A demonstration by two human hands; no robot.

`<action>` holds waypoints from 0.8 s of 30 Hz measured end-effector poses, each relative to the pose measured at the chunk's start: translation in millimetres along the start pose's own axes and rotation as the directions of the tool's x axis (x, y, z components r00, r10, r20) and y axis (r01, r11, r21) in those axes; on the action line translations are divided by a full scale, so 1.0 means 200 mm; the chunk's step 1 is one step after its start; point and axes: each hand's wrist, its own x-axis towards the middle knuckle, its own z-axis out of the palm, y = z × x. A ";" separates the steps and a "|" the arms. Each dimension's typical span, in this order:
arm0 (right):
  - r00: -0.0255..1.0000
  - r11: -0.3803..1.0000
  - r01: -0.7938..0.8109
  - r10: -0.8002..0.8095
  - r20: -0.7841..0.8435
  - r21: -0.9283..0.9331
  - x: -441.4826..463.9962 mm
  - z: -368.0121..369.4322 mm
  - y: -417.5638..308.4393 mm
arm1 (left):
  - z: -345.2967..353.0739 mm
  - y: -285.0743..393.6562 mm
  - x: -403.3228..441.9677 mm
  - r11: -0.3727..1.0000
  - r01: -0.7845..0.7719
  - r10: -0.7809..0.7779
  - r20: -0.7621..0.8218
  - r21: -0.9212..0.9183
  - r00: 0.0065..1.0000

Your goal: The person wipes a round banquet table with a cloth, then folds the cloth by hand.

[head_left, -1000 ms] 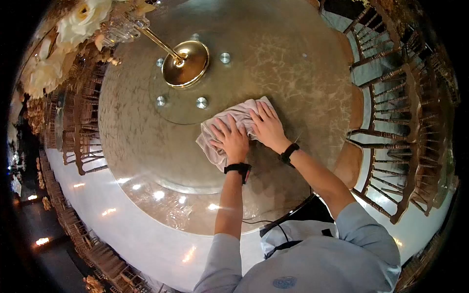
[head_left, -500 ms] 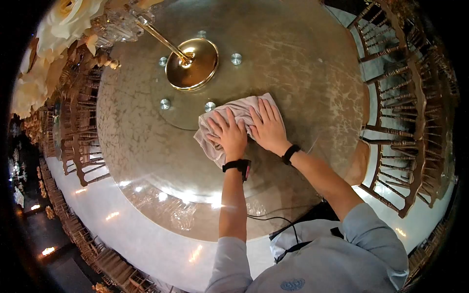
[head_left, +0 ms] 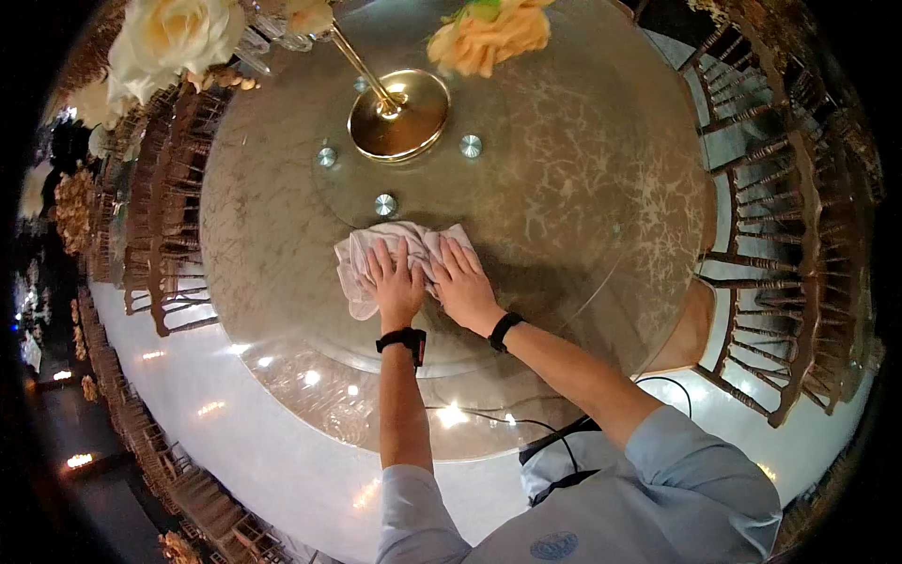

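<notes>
A crumpled pale pink cloth (head_left: pixel 413 246) lies on a round table with a glass top (head_left: pixel 583 254). My left hand (head_left: pixel 398 293) presses flat on the left part of it, fingers spread. On its right side rests my right hand (head_left: pixel 465 293), also flat with the fingers stretched out. Parts of the cloth are hidden under both palms. Just beyond the cloth is a round metal disc (head_left: pixel 385 204) in the glass.
A gold stand (head_left: pixel 399 122) rises from the table's middle, with white (head_left: pixel 174 42) and peach flowers (head_left: pixel 493 36) overhead. Two more metal discs surround its base. Wooden chairs line the right (head_left: pixel 770 216) and left (head_left: pixel 160 216) sides. A black cable (head_left: pixel 536 423) hangs near my body.
Both hands have slid the cloth left and nearer to my body across the glass. The view has shifted, and a peach flower now shows at the top.
</notes>
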 end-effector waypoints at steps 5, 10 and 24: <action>0.994 0.994 0.111 -0.111 0.019 -0.013 -0.18 -0.04 -0.06 | 0.00 0.02 -0.31 0.997 0.077 -0.078 -0.036 -0.017 0.996; 0.973 0.983 0.183 -0.177 0.151 -0.026 -0.45 -0.24 0.07 | 0.08 0.31 -0.61 0.983 0.183 -0.182 -0.051 0.024 0.982; 1.000 0.981 0.002 0.001 0.015 -0.195 -0.36 -0.59 0.70 | 0.20 1.05 -0.32 0.986 0.120 -0.132 -0.099 -0.114 0.986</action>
